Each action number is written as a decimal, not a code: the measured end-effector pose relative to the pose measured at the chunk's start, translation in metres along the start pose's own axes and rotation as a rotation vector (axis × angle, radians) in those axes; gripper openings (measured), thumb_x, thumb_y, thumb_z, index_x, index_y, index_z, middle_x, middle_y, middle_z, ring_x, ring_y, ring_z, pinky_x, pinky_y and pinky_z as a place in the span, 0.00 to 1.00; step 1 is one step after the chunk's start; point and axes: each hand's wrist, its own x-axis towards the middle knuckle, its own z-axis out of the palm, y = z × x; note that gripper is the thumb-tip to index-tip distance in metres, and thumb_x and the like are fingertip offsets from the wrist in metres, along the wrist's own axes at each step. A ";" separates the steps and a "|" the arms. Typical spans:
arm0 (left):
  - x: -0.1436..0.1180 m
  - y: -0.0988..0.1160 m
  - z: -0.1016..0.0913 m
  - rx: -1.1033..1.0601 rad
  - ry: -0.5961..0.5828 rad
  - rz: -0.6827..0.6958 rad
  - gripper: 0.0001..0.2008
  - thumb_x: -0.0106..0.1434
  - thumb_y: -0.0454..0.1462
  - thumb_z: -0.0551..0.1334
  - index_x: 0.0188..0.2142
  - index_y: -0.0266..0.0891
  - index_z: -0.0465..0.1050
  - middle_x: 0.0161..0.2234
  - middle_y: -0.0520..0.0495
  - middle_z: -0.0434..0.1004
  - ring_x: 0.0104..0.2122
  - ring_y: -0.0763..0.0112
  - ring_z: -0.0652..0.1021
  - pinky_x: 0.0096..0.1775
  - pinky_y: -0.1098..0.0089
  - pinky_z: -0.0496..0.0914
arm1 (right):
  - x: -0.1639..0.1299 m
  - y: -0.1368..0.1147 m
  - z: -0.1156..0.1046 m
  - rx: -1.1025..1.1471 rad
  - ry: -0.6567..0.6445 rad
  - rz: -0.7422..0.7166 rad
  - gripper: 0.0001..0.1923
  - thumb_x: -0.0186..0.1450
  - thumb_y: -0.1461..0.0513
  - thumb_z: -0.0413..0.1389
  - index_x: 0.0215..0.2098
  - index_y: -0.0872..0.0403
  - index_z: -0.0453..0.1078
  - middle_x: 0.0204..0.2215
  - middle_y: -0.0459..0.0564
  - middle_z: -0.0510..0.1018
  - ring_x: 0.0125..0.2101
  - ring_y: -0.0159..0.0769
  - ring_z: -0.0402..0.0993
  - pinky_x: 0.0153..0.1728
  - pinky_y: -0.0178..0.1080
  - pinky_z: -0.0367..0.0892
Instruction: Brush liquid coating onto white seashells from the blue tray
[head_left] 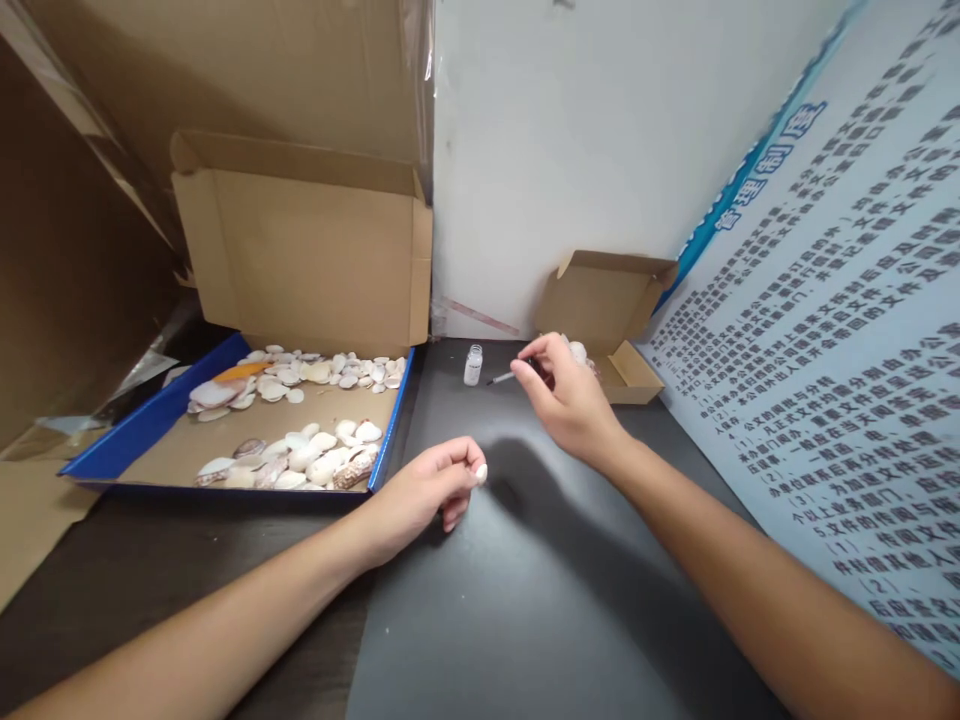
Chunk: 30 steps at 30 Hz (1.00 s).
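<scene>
Between thumb and fingertips, my left hand (442, 485) pinches a small white shell (481, 473) just above the dark grey mat. My right hand (562, 390) is farther off, its fingers closed round the black cap of a thin applicator brush (502, 379). The brush points left, its dark tip close to a small clear glass bottle (473, 366). That bottle stands upright and uncapped, with a pale label or whitish contents; I cannot tell which. Part of the brush cap is hidden by my fingers.
Left of my hands lies a blue-edged cardboard box (391, 425) with many shells (300, 455) in two groups. A smaller open cardboard box (637, 385) sits behind my right hand, with shells partly hidden. A printed sheet (840, 300) leans at the right.
</scene>
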 end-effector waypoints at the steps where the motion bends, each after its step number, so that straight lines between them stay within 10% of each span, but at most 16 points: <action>1: 0.000 0.000 0.000 0.001 0.001 0.002 0.08 0.62 0.40 0.59 0.30 0.41 0.61 0.19 0.59 0.56 0.19 0.78 0.59 0.23 0.74 0.58 | 0.012 0.002 0.000 -0.033 0.018 -0.005 0.09 0.70 0.54 0.51 0.40 0.51 0.62 0.25 0.43 0.70 0.25 0.34 0.65 0.29 0.36 0.57; 10: 0.000 -0.001 -0.001 0.048 -0.030 0.012 0.10 0.62 0.41 0.60 0.30 0.41 0.61 0.20 0.60 0.55 0.19 0.78 0.61 0.24 0.74 0.58 | 0.075 0.008 0.013 -0.204 -0.008 -0.076 0.09 0.70 0.55 0.50 0.40 0.52 0.66 0.22 0.44 0.68 0.24 0.36 0.64 0.28 0.37 0.53; 30: 0.000 -0.002 -0.002 0.068 -0.048 0.017 0.09 0.63 0.41 0.58 0.30 0.41 0.60 0.20 0.60 0.56 0.19 0.78 0.61 0.24 0.73 0.57 | 0.079 0.018 0.022 -0.210 -0.006 -0.043 0.10 0.69 0.54 0.51 0.39 0.52 0.68 0.21 0.43 0.69 0.23 0.35 0.62 0.28 0.36 0.52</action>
